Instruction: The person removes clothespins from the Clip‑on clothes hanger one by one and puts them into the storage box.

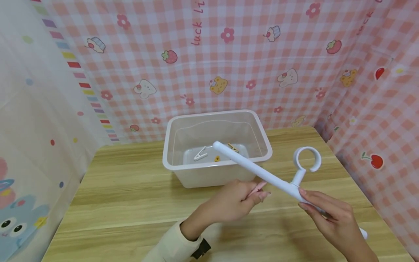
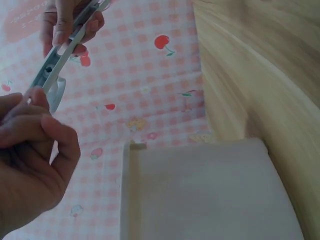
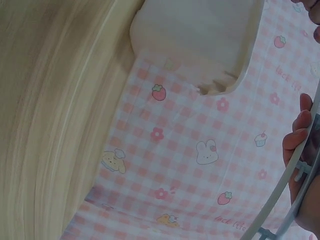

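Observation:
My right hand (image 1: 337, 218) grips a white plastic hanger (image 1: 252, 165) by its bar, just beside the base of its open ring hook. The bar slants up and left, its far end over the bin's front rim. A pink clip (image 1: 257, 188), mostly covered by my fingers, is pinched in my left hand (image 1: 230, 202), just under the bar and in front of the bin. In the left wrist view, the hanger's hollow underside (image 2: 47, 70) shows near my left fingertips; whether they touch is hard to tell.
A translucent white bin (image 1: 209, 176) stands at the back of the wooden table (image 1: 131, 203). Inside lie a white clip (image 1: 200, 154), a yellow clip (image 1: 233, 147) and a small yellow piece (image 1: 217, 158). Checked pink cloth (image 1: 183, 80) hangs behind and to the right.

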Tool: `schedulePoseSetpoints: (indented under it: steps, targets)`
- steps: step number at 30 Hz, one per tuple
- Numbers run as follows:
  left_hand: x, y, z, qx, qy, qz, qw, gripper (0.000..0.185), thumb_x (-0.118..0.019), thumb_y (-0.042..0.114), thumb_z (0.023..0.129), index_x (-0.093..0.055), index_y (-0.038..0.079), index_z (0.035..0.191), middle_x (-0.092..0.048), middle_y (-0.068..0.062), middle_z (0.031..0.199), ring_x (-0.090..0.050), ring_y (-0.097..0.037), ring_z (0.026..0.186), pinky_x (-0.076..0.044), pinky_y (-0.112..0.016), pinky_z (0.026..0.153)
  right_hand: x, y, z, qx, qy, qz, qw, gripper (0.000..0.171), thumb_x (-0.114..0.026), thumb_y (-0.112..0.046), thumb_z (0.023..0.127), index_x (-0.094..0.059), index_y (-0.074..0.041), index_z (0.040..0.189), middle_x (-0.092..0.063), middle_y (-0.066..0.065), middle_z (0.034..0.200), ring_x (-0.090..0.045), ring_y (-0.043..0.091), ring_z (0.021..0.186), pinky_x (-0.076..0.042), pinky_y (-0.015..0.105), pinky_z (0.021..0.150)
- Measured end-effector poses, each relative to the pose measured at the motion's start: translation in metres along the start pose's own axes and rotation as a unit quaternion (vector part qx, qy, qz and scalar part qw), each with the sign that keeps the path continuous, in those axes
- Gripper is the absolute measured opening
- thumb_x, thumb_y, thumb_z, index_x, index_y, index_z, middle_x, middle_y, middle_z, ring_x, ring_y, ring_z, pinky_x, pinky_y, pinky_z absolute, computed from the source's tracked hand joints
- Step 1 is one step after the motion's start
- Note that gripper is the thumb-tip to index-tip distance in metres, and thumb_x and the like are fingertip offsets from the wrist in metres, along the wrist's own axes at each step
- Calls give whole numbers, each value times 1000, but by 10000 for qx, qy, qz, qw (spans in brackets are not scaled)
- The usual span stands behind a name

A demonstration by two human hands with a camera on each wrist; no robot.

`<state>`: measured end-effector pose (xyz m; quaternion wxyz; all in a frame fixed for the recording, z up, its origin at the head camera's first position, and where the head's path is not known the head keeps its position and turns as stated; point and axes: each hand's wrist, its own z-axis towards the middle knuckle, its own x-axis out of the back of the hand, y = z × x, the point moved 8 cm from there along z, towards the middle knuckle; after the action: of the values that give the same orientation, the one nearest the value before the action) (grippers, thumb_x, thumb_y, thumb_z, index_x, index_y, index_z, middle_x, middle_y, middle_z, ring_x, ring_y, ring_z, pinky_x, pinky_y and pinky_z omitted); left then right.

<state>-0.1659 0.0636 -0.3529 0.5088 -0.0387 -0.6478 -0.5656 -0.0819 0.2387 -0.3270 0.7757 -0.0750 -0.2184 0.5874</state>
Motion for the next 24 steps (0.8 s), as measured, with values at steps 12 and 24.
schedulePoseSetpoints:
  steps: [12, 24]
  targets:
    - [-16, 5, -5, -309, -1367, -3175, 9379, 68, -39, 51, 108, -59, -14, 105, -53, -13, 82, -37, 2, 52, -33, -18, 50, -1, -9, 8, 278, 152, 1234, 9919, 28, -70, 2, 91, -66, 27, 101, -74, 10, 123, -72, 9, 108, -55, 10, 86]
    - [-7, 6, 0, -22, -626, -1866, 9804, 35, -46, 21, 109, -70, -3, 103, -69, -13, 91, -46, 3, 66, -41, -13, 59, 2, -7, 5, 260, 168, 1268, 9914, 28, -70, 2, 91, -66, 28, 102, -74, 11, 123, -72, 9, 107, -55, 10, 85]
